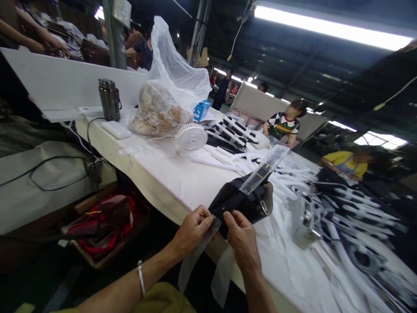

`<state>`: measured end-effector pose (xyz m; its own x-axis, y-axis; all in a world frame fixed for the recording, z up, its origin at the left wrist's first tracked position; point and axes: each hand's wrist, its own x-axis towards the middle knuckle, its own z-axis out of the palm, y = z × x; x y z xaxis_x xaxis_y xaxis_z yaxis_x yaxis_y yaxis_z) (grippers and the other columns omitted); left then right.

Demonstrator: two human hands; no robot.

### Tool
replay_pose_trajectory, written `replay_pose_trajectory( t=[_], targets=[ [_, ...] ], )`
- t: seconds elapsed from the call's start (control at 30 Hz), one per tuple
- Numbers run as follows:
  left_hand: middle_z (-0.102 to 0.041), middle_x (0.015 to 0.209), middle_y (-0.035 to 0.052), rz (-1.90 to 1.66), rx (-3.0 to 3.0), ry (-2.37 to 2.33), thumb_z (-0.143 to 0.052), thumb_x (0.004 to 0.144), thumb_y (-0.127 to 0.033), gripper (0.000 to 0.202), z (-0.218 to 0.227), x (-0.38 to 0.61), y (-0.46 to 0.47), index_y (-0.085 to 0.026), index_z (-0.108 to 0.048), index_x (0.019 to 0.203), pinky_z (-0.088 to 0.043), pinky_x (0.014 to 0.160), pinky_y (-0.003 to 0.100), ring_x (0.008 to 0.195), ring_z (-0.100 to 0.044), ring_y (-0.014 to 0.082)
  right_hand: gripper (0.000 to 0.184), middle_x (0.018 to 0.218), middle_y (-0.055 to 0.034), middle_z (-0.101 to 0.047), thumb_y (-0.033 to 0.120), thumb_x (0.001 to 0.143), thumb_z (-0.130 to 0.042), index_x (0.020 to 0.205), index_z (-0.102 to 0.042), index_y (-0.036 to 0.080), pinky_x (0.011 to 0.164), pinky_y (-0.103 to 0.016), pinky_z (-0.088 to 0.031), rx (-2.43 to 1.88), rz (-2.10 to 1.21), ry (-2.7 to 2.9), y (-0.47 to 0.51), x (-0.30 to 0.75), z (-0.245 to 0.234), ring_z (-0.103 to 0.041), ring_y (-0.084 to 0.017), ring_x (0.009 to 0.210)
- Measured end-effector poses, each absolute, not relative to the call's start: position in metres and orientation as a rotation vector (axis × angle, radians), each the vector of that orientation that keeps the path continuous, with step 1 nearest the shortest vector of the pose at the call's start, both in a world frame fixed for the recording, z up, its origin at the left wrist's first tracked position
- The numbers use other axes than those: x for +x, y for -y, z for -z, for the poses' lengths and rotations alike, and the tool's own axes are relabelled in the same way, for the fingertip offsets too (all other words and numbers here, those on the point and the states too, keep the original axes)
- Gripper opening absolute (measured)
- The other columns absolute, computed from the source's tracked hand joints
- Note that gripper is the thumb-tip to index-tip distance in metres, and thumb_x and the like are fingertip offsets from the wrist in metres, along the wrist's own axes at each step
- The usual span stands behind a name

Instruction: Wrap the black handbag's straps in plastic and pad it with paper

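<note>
Bag (pixel 249 209), black, lies at the near edge of the table (pixel 163 178), presumably so that both hands reach it without stretching; left hand (pixel 195 227) has thumb and fingers closed on a translucent strip (pixel 197 256) beside the bag's near end; right hand (pixel 241 232) has thumb and bent fingers gripping that end, the exact part pinched being hidden; second strip (pixel 223 277) hangs beyond the table edge; clear sleeve (pixel 280 154) covers a metal fitting (pixel 266 168), likely against scratches.

One held bag (pixel 244 209); one fan (pixel 191 138); one flask (pixel 109 101).
</note>
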<state>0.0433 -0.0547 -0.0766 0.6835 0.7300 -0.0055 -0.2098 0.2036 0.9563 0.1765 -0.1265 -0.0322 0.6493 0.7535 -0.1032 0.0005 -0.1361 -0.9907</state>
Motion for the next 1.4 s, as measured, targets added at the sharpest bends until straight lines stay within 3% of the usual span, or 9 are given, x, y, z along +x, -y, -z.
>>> replay_pose_trajectory(
  t=[0.2,0.33,0.53,0.73,0.9,1.0,1.2,1.4],
  targets=[
    [-0.070,0.072,0.0030,-0.720,1.249,-0.525,-0.051,0.092,-0.051,0.032,0.057,0.060,0.055,-0.021,-0.044,0.085,-0.048,0.057,0.024,0.063,-0.067,0.0171,0.056,0.058,0.0055,-0.056,0.061,0.056,-0.083,0.084,-0.065,0.017,0.033,-0.017,-0.015,-1.434,-0.656,0.442,0.126,0.191,0.004,-0.025,-0.002,0.035],
    [-0.070,0.076,0.0035,-0.689,1.313,-0.546,-0.046,0.094,-0.048,0.027,0.039,0.080,0.046,-0.022,-0.042,0.087,-0.051,0.053,0.027,0.061,-0.069,0.0194,0.053,0.057,0.0064,-0.055,0.058,0.058,-0.084,0.087,-0.066,0.017,0.033,-0.016,-0.017,-1.439,-0.604,0.423,0.131,0.201,0.000,-0.028,-0.001,0.035],
    [-0.064,0.065,-0.0001,-0.724,1.670,-0.695,-0.038,0.098,-0.034,0.014,0.009,0.111,0.023,-0.023,-0.043,0.091,-0.046,0.049,0.025,0.053,-0.066,0.0191,0.053,0.053,0.0060,-0.053,0.058,0.056,-0.084,0.082,-0.067,0.016,0.034,-0.016,-0.014,-1.506,-0.620,0.399,0.143,0.210,0.013,-0.026,-0.001,0.035],
    [-0.069,0.081,0.0039,-0.864,2.205,-0.923,-0.043,0.098,-0.028,0.007,-0.013,0.124,0.013,-0.023,-0.048,0.098,-0.042,0.062,0.029,0.075,-0.070,0.0242,0.048,0.053,0.0046,-0.053,0.058,0.063,-0.080,0.080,-0.066,0.015,0.036,-0.018,-0.013,-1.590,-0.623,0.495,0.145,0.213,0.021,-0.024,-0.002,0.037],
    [-0.068,0.087,0.0016,-0.914,2.143,-0.873,-0.047,0.096,-0.025,0.004,-0.015,0.131,0.011,-0.023,-0.049,0.093,-0.039,0.063,0.027,0.080,-0.066,0.0214,0.050,0.058,0.0014,-0.059,0.059,0.064,-0.078,0.083,-0.070,0.014,0.036,-0.019,-0.014,-1.636,-0.689,0.552,0.138,0.210,0.017,-0.027,-0.003,0.038],
    [-0.063,0.077,-0.0010,-0.903,1.985,-0.794,-0.049,0.094,-0.022,0.005,-0.013,0.129,0.013,-0.023,-0.048,0.089,-0.038,0.063,0.026,0.072,-0.062,0.0184,0.052,0.059,0.0006,-0.061,0.060,0.065,-0.077,0.088,-0.072,0.014,0.035,-0.019,-0.016,-1.632,-0.685,0.537,0.131,0.210,0.016,-0.026,-0.003,0.037],
    [-0.055,0.071,-0.0036,-0.938,1.736,-0.583,-0.048,0.092,-0.026,0.011,-0.009,0.106,0.023,-0.022,-0.048,0.081,-0.038,0.064,0.025,0.067,-0.054,0.0152,0.048,0.041,0.0084,-0.042,0.060,0.064,-0.079,0.080,-0.072,0.015,0.032,-0.018,-0.016,-1.460,-0.715,0.475,0.121,0.202,0.001,-0.021,-0.003,0.034],
    [-0.056,0.071,-0.0029,-0.934,1.682,-0.550,-0.050,0.091,-0.027,0.012,-0.004,0.093,0.028,-0.022,-0.052,0.081,-0.038,0.064,0.025,0.067,-0.053,0.0153,0.047,0.044,0.0067,-0.047,0.054,0.058,-0.086,0.073,-0.070,0.013,0.031,-0.016,-0.016,-1.330,-0.734,0.465,0.117,0.197,-0.016,-0.022,-0.001,0.033]
  ],
)
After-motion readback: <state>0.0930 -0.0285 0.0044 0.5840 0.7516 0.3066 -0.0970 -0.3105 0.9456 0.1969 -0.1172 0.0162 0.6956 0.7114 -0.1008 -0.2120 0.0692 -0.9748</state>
